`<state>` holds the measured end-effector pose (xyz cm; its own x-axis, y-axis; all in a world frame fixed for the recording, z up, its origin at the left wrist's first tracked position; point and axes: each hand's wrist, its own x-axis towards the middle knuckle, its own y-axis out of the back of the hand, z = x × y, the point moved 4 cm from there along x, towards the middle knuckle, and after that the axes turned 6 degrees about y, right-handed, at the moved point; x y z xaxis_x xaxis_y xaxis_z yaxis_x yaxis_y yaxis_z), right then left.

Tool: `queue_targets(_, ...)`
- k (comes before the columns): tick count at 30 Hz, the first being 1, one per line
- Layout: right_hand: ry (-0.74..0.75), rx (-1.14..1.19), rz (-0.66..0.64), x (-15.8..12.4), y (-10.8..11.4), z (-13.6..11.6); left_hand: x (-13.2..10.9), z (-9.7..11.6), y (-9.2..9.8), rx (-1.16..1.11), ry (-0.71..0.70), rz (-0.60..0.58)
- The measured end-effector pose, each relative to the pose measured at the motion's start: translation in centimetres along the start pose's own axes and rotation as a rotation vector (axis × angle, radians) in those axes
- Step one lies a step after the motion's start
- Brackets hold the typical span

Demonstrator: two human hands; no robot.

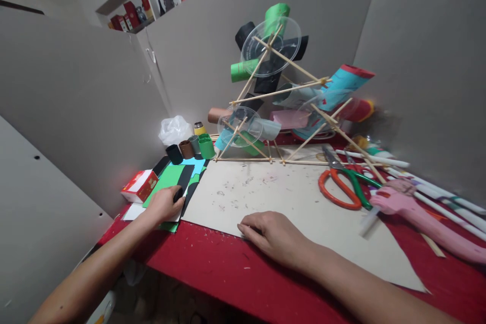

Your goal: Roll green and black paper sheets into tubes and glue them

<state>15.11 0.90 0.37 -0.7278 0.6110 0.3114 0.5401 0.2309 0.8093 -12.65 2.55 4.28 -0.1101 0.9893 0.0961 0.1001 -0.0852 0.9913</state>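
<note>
My left hand (167, 202) is at the stack of coloured paper (163, 182) on the left, its fingers closed around a dark piece that looks like black paper (177, 194). Green, black, blue and white sheets lie under and around it. Near the front edge of a beige board (235, 187) rests my right hand (275, 238), fingers curled together, with nothing visible in them. Beyond the board stands a model of wooden sticks (281, 90) with clear plastic discs (261, 63) that carry coloured paper tubes (277, 17).
Orange and green-handled scissors (339, 190) lie on the board's right side. Beside them are a pink glue gun (417, 215) and white rolled sticks (451, 202). Short paper cups (206, 147), a white plastic bag (175, 130) and a red box (139, 186) stand at the left.
</note>
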Motion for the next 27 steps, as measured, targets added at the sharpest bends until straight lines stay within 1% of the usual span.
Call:
queue_targets(9, 0.001, 0.002, 0.006, 0.0, -0.08, 0.06, 0.0, -0.22, 0.03, 0.037, 0.022, -0.011)
queue_targets(19, 0.006, -0.005, 0.006, 0.03, -0.11, -0.04, -0.06, -0.35, 0.48, 0.139, 0.04, -0.022)
queue_targets(27, 0.008, -0.018, 0.01, 0.07, -0.08, -0.04, -0.45, 0.41, -0.26, 0.236, 0.016, -0.004)
